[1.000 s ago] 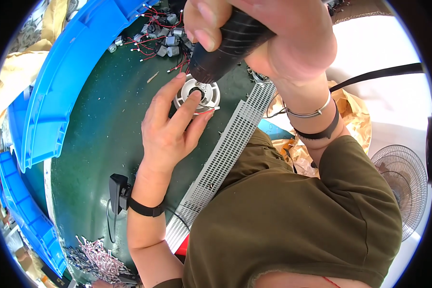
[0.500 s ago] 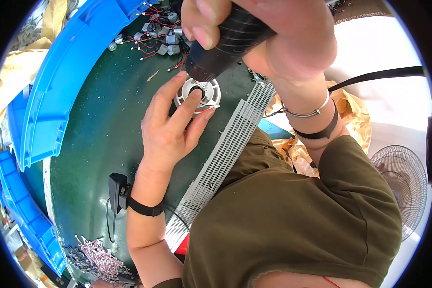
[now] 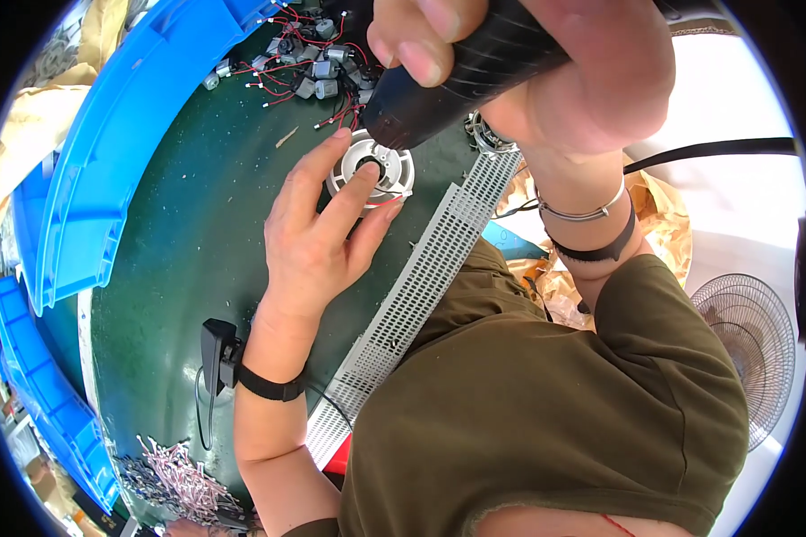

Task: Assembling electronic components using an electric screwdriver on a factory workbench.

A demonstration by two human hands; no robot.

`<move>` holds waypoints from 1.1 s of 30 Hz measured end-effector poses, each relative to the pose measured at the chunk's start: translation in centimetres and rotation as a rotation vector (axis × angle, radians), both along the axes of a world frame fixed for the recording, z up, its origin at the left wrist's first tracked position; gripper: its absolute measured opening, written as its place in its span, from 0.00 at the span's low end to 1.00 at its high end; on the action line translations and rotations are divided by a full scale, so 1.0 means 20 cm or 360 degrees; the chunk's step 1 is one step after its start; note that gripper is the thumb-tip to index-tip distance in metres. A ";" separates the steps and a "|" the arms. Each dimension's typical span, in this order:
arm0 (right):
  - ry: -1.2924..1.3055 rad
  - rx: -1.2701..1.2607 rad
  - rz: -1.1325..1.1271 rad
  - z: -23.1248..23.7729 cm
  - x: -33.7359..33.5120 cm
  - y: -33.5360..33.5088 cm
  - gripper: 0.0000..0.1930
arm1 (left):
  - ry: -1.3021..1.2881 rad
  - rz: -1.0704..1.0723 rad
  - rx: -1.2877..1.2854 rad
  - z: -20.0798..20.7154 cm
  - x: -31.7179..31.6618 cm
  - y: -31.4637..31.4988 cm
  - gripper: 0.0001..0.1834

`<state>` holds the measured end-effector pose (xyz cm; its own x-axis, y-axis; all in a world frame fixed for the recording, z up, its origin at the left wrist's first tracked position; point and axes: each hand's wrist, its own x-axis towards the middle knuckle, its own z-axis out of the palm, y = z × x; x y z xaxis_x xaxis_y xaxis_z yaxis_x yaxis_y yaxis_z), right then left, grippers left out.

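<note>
My right hand (image 3: 546, 76) is wrapped round a black power screwdriver (image 3: 421, 103), held tilted. Its blunt nose is over the far edge of a white round plastic housing (image 3: 394, 166); whether the bit touches is hidden. My left hand (image 3: 318, 219) steadies this housing on the green table, index finger at its far left rim, another finger on the dark centre, thumb by the near rim. Small holes show in the housing's middle, and a red wire runs along its near edge.
Several small motors (image 3: 327, 72) with red wires lie at the back. Blue bins (image 3: 90, 188) curve along the left. A white perforated strip (image 3: 421, 264) borders the table's near edge. Wire leads (image 3: 184, 479) are heaped at lower left; a fan (image 3: 748, 349) stands at right.
My right hand and the screwdriver have shifted to the right, uncovering more of the motors. My left hand and the housing have hardly moved.
</note>
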<state>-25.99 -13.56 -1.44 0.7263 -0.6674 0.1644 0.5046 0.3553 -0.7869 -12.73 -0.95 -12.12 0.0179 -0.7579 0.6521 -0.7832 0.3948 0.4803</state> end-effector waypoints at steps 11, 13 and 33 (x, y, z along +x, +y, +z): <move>0.0209 -0.0641 -0.0393 0.15 -0.01 0.10 0.24 | 0.0014 -0.0019 0.0009 0.00 0.00 -0.01 0.19; 0.0177 -0.0746 -0.0407 0.12 0.00 0.08 0.23 | -0.0008 -0.0014 -0.0003 0.01 0.00 0.00 0.18; 0.0226 -0.2084 -0.0848 0.07 0.09 0.04 0.12 | -0.0026 -0.0012 0.0025 0.00 0.01 0.00 0.21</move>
<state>-24.13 -12.72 0.03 0.5025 -0.2870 0.8156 0.2348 -0.8625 -0.4482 -12.61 -0.88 -12.06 0.0018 -0.7680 0.6404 -0.7881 0.3931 0.4736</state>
